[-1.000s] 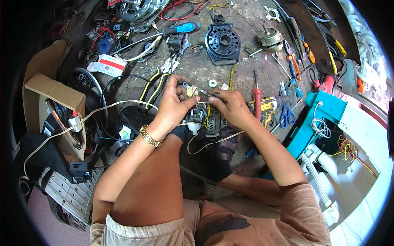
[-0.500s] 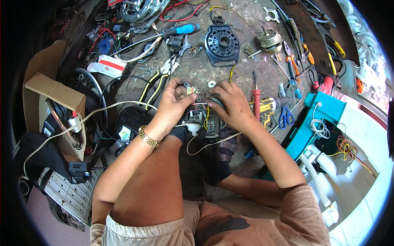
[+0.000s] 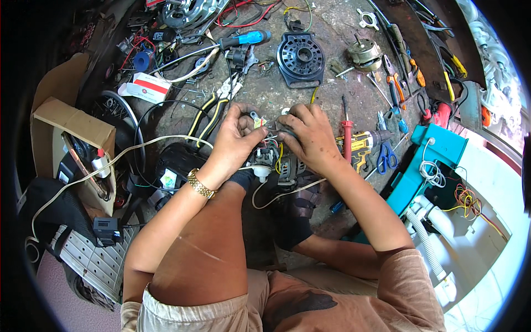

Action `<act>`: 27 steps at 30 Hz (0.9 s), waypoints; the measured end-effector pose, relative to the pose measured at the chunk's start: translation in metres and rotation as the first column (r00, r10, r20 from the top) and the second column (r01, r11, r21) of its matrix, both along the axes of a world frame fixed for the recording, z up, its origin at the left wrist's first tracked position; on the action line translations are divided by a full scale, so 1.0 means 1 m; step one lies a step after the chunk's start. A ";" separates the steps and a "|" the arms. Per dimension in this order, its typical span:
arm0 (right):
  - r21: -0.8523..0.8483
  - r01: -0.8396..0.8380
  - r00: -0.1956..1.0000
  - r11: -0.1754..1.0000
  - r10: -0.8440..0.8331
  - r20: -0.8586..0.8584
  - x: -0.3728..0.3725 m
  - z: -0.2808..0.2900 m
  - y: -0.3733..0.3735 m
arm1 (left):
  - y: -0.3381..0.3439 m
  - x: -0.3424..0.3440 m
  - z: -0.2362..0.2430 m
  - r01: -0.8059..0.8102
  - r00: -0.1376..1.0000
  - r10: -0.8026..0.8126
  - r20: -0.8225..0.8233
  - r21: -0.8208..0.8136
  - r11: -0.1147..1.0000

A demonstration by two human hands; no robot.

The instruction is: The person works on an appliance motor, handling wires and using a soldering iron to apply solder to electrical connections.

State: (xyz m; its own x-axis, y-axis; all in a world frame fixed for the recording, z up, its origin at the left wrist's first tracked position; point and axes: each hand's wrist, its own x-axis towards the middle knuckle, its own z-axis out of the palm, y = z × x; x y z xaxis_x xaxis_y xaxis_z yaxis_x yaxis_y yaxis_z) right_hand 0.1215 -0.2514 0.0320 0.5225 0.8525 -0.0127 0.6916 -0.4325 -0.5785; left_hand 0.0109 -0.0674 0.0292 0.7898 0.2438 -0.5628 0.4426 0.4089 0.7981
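My left hand (image 3: 235, 143), with a gold watch on its wrist, pinches a small part with a yellow-and-white label (image 3: 259, 122) between thumb and fingers. Close beside it, my right hand (image 3: 312, 139) is closed, its fingertips at a thin piece I cannot make out. Just below both hands lies an opened electric motor (image 3: 287, 170), with red and yellow wires and a white round fitting (image 3: 261, 171). A pale cable runs from this area to the left and also loops in front. Fingers hide part of the wiring.
Pliers with yellow-black handles (image 3: 207, 119) lie left of my hands. A black round motor cover (image 3: 303, 55) lies beyond. To the right are a red-handled screwdriver (image 3: 347, 138), a yellow drill (image 3: 362, 145) and blue scissors (image 3: 387, 157). A teal-and-white housing (image 3: 420, 166) stands at far right.
My right hand has shifted slightly, its fingers drawn up and a little left beside the small part. My left hand keeps its pinch almost in place.
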 end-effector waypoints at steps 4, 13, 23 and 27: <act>-0.067 -0.038 0.997 0.997 0.042 0.064 0.002 -0.001 -0.001 | 0.001 -0.001 -0.001 0.025 1.000 -0.025 0.012 0.020 0.999; 0.026 -0.049 0.988 0.998 0.044 0.148 0.005 -0.011 0.002 | 0.003 -0.002 0.002 0.038 0.999 -0.038 -0.028 -0.011 0.999; 0.008 0.044 0.929 0.999 -0.038 -0.368 0.013 -0.014 0.008 | 0.005 -0.005 -0.007 0.029 0.995 -0.028 -0.092 0.012 0.999; -0.091 0.286 0.766 0.954 -0.285 -0.576 0.032 -0.003 0.004 | 0.005 -0.019 -0.001 0.002 0.994 -0.007 -0.111 -0.047 0.999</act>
